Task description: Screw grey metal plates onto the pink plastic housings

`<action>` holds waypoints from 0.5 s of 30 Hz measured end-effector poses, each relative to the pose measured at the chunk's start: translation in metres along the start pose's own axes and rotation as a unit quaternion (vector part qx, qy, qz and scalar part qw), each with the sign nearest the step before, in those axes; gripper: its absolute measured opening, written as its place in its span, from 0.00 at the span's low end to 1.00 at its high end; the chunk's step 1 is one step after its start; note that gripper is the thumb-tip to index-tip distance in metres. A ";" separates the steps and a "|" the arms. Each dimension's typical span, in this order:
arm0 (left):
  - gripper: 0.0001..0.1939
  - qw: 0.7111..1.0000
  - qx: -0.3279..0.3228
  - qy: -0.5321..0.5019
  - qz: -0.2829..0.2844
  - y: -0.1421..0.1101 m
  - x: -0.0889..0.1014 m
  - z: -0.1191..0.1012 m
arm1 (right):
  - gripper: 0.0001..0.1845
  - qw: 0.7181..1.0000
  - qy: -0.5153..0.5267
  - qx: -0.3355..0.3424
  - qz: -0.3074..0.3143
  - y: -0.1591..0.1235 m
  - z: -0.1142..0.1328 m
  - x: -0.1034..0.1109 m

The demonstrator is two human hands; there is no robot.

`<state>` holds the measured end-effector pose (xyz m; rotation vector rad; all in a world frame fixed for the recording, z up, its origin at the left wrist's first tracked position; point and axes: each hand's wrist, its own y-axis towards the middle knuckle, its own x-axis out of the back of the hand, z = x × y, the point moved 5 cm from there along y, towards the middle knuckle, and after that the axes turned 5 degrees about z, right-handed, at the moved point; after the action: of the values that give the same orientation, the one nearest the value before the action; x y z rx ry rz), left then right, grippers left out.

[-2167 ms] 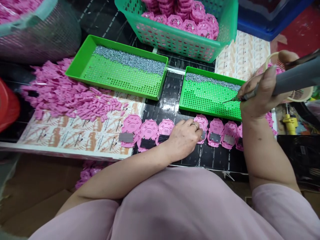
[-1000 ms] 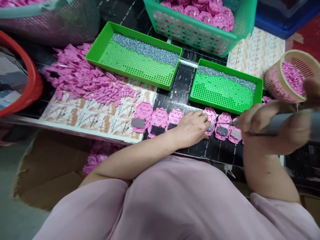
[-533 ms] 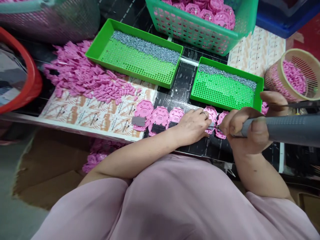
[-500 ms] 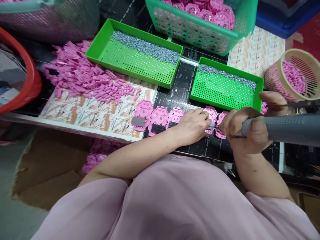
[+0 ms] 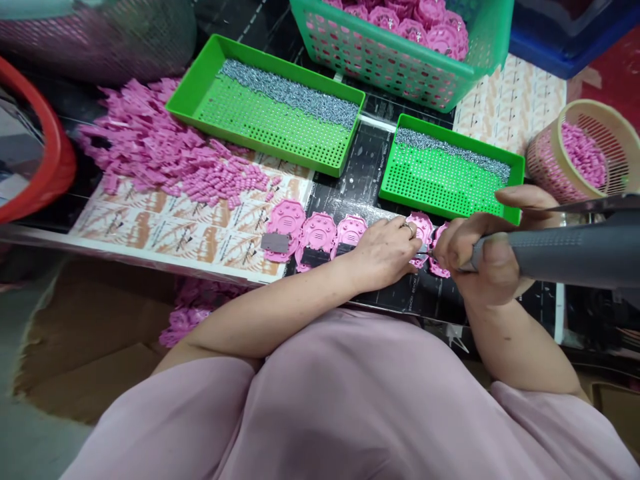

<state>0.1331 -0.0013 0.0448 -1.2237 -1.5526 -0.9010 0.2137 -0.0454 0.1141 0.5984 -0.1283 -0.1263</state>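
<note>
My right hand (image 5: 487,257) is wrapped round a grey electric screwdriver (image 5: 570,257), held sideways with its thin bit pointing left. The tip of the bit is at a pink plastic casing (image 5: 421,227), near the fingers of my left hand (image 5: 387,250). Curled over, my left hand grips this casing; its fingertips are partly hidden. More pink casings (image 5: 320,230) lie in a row to the left, several with a dark or grey plate at the lower edge. Another casing (image 5: 439,263) is partly covered by my right hand.
Two green trays (image 5: 280,143) (image 5: 435,183) of small metal screws stand behind my hands. A pile of small pink parts (image 5: 165,147) lies at left. Farther back is a green basket (image 5: 380,70) of pink pieces; at right, a cream basket (image 5: 545,160) holds small pink parts.
My right hand and the screwdriver have shifted slightly left. My left hand stays in place on the casing.
</note>
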 end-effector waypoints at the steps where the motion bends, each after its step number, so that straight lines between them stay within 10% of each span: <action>1: 0.13 1.000 0.001 0.002 -0.002 0.000 0.000 0.000 | 0.13 1.000 -0.005 -0.005 0.009 0.000 -0.003 0.000; 10: 0.12 1.000 -0.004 -0.001 -0.013 -0.001 0.002 0.000 | 0.04 0.999 0.041 0.003 -0.004 -0.001 -0.004 0.004; 15: 0.17 1.000 -0.011 0.010 0.016 -0.002 0.002 -0.004 | 0.09 0.973 -0.027 0.118 -0.199 0.020 0.014 0.058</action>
<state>0.1317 -0.0046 0.0474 -1.2477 -1.5074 -0.9099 0.2699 -0.0459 0.1418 0.8540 -0.0749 -0.5224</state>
